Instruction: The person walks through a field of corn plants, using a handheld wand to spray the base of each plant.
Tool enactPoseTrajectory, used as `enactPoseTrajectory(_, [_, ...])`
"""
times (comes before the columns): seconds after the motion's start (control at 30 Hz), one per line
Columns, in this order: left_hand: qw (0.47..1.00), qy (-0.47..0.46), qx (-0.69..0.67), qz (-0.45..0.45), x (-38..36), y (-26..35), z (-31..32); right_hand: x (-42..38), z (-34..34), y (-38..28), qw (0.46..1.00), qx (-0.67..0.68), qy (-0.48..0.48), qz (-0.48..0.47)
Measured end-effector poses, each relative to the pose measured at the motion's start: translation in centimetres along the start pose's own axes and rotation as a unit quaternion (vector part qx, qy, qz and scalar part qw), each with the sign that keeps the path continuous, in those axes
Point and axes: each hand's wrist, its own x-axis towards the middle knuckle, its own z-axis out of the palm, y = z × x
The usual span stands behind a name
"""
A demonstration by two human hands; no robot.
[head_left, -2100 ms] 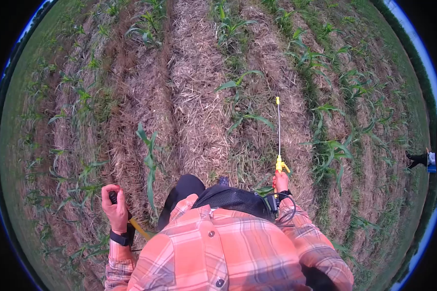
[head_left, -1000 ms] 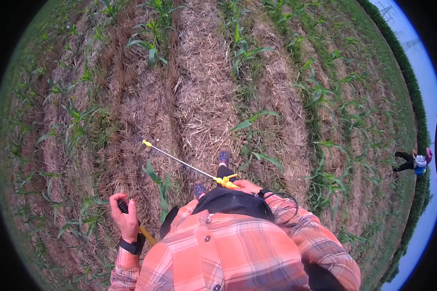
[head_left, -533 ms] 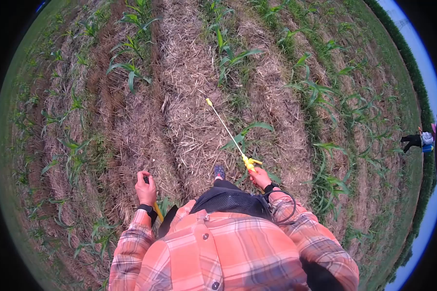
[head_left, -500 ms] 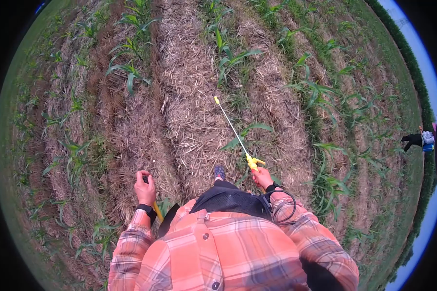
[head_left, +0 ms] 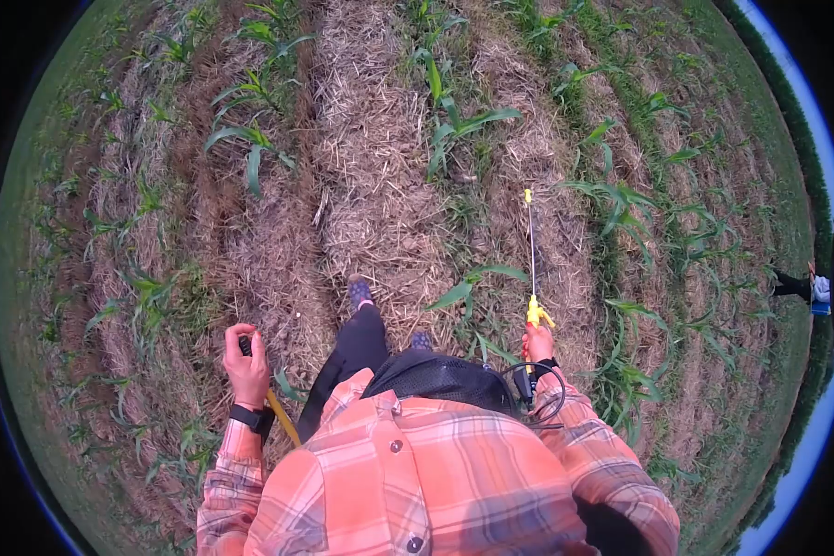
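At the lower left, my left hand (head_left: 246,366) is closed around the dark end of a yellow lever (head_left: 283,419). My right hand (head_left: 538,344) grips a yellow spray wand (head_left: 532,246) by its handle, with the thin metal tube pointing up and away and a yellow nozzle at the tip. A black hose (head_left: 558,403) loops beside my right wrist. The nozzle is over straw-covered ground, between two rows of young green plants. One leafy plant (head_left: 468,287) stands just left of the wand.
Rows of young plants (head_left: 445,125) run away through dry straw (head_left: 366,176). My shoe (head_left: 360,293) is on the straw in front of me. Another person (head_left: 814,288) stands far off at the right edge, near a line of trees.
My right hand and the wand have swung to the right, and the wand now points straighter ahead. One leg has stepped forward. My left hand has shifted slightly left.
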Motion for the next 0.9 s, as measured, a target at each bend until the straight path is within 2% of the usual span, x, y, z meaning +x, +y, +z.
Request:
enactPoseTrajectory(0.03, [0.999, -0.012, 0.041, 0.027, 1.7, -2.6, 2.2, 0.0, 1.0, -0.7, 1.000, -0.004, -0.001, 0.000])
enactPoseTrajectory(0.1, [0.999, -0.030, 0.024, 0.005, 4.7, -4.3, 5.6, -0.4, 3.6, -3.1, 0.999, -0.025, -0.046, -0.010])
enactPoseTrajectory(0.17, [0.999, -0.030, 0.024, 0.037, 8.1, -5.5, 6.9, -1.0, 6.4, -5.5, 0.993, -0.071, -0.092, -0.014])
enactPoseTrajectory(0.23, [0.999, -0.034, 0.037, 0.021, 10.2, -6.7, 7.0, -1.0, 9.2, -7.5, 0.985, -0.101, -0.142, -0.013])
enactPoseTrajectory(0.3, [0.997, -0.045, 0.033, -0.044, 12.6, -8.2, 6.8, -1.0, 12.3, -9.3, 0.969, -0.175, -0.167, -0.042])
enactPoseTrajectory(0.33, [0.998, -0.037, 0.033, -0.029, 13.7, -8.9, 6.9, -0.5, 13.6, -9.8, 0.956, -0.208, -0.195, -0.065])
enactPoseTrajectory(0.4, [0.998, -0.043, 0.024, -0.029, 15.6, -7.9, 6.5, -0.5, 16.5, -11.7, 0.922, -0.271, -0.239, -0.141])
enactPoseTrajectory(0.43, [0.998, -0.046, 0.016, -0.026, 16.8, -7.6, 6.2, -0.6, 17.9, -12.6, 0.922, -0.271, -0.237, -0.143])
enactPoseTrajectory(0.47, [1.000, -0.018, 0.005, 0.018, 17.7, -8.5, 6.5, -1.1, 19.1, -13.9, 0.910, -0.282, -0.278, -0.126])
enactPoseTrajectory(0.5, [1.000, -0.019, 0.002, 0.020, 18.5, -8.5, 6.1, -1.8, 20.3, -15.3, 0.896, -0.293, -0.317, -0.107])
enactPoseTrajectory(0.57, [0.997, -0.047, -0.050, -0.039, 19.6, -8.2, 5.1, -1.9, 22.1, -16.5, 0.880, -0.319, -0.334, -0.108])
enactPoseTrajectory(0.6, [0.998, -0.021, -0.050, 0.008, 20.2, -6.9, 3.8, -1.0, 23.0, -15.9, 0.849, -0.341, -0.369, -0.165])
enactPoseTrajectory(0.63, [0.998, -0.026, -0.050, -0.002, 20.6, -5.2, 1.7, -0.4, 23.8, -15.7, 0.812, -0.360, -0.403, -0.220])
enactPoseTrajectory(0.67, [0.990, -0.039, -0.117, -0.063, 20.5, -4.3, -0.2, -2.2, 24.4, -17.9, 0.808, -0.356, -0.415, -0.218])
enactPoseTrajectory(0.73, [0.985, -0.017, -0.149, -0.087, 20.2, -1.1, -4.3, -3.0, 25.3, -19.8, 0.810, -0.335, -0.434, -0.209])
enactPoseTrajectory(0.77, [0.985, 0.004, -0.166, -0.054, 20.2, -0.6, -5.4, -3.1, 25.6, -20.2, 0.807, -0.317, -0.457, -0.198])
enactPoseTrajectory(0.83, [0.979, 0.027, -0.191, -0.070, 20.8, -0.2, -5.9, -2.0, 26.6, -20.8, 0.808, -0.295, -0.475, -0.186])
enactPoseTrajectory(0.9, [0.983, 0.018, -0.143, -0.110, 22.6, -1.6, -3.7, -0.9, 27.5, -21.7, 0.793, -0.358, -0.448, -0.207])
